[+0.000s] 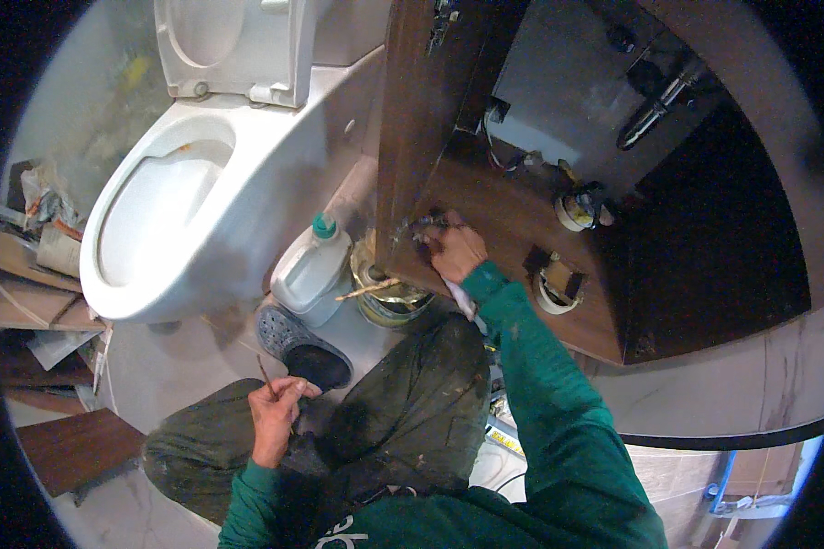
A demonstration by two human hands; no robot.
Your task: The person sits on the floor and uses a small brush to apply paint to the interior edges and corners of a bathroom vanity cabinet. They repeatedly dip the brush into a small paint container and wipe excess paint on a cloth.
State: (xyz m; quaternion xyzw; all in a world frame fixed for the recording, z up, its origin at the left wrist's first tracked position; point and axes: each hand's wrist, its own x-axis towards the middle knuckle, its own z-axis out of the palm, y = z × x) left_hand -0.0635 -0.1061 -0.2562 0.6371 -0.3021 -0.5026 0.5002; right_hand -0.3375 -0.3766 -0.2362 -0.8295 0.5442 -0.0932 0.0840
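My left hand [279,416] is closed over my lap, its fingers pinched round a thin brown stick [265,373] that points up and away. At the open cabinet door [410,137], my right hand [458,253] reaches in with curled fingers against a small metal hinge [423,224] low on the door's inner edge. The fingertips and part of the hinge are hard to make out in the shadow. Just below the right hand, a metal tin [389,309] stands on the floor with a wooden stick [374,289] across its top.
A white toilet [206,197] stands at left, lid raised. Beside the tin are a white jug [311,274] with a green cap and a grey clog [293,343]. Two round pipe openings [558,291] [575,212] break the cabinet floor. Cardboard [41,279] and a brown board [78,448] lie left.
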